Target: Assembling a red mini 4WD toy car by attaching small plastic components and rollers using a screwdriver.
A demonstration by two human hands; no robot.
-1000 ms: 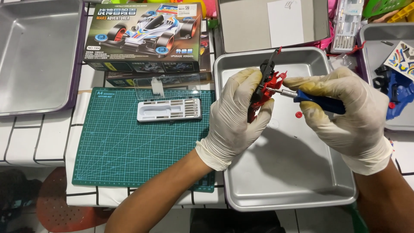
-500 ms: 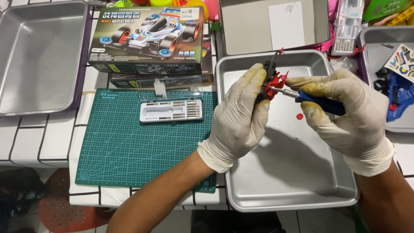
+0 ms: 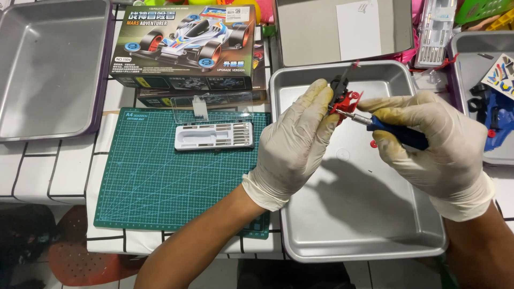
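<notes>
so there's a toy car box (image 3: 184, 45) at the top of the desk, just behind the green mat; flat rectangular carton, dark lid with a picture of a white, blue and red racer on it; a second dark box (image 3: 201, 95) sits under it, only its front edge showing; far right, a sticker sheet (image 3: 500, 75) with coloured shapes lies in a metal tray (image 3: 465, 53)
</notes>
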